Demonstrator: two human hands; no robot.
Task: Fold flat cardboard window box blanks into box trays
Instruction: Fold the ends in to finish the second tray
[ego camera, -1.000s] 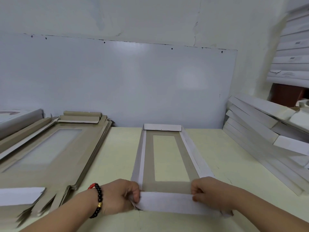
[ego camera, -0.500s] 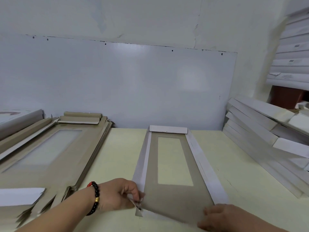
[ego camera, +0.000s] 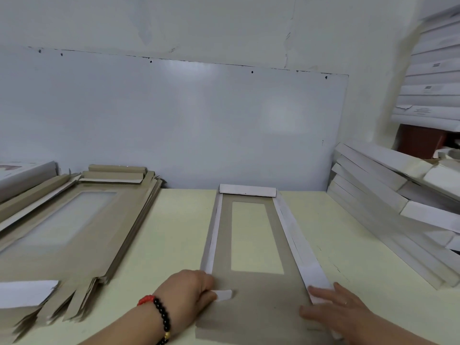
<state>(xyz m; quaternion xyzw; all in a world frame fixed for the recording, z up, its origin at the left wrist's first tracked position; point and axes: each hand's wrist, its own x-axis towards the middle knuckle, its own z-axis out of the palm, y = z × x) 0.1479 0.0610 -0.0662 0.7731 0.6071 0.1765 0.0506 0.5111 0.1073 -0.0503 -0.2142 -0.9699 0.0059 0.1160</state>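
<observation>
Working the near end of the blank (ego camera: pixel 251 282): it lies flat on the pale table (ego camera: pixel 174 232) straight ahead of you, brown side up, window cut-out in the middle. Far end flap (ego camera: pixel 247 190) is folded over, white face showing; both long side flaps (ego camera: pixel 296 240) are turned inward but lie low rather than standing.

Your left hand (ego camera: pixel 191 287), beaded bracelet (ego camera: pixel 161 317) at the wrist, pinches a small white corner tab (ego camera: pixel 222 295) at the near left. Your right hand (ego camera: pixel 333 307) rests with straight, relaxed fingers on the near end of the right side flap, pressing it down.

Judged step: near end panel not yet folded, so this tray is roughly mid-way. Next move probably calls for both corner tabs tucked in and the near panel raised over them, with the side walls held upright together.

Stack of unfolded blanks (ego camera: pixel 62 232) sits to your left; white folded trays (ego camera: pixel 398 207) lean at right, more stacked boxes (ego camera: pixel 433 83) above them.

Writing: small printed labels on those upper boxes, too blurred to read. No brand visible.
</observation>
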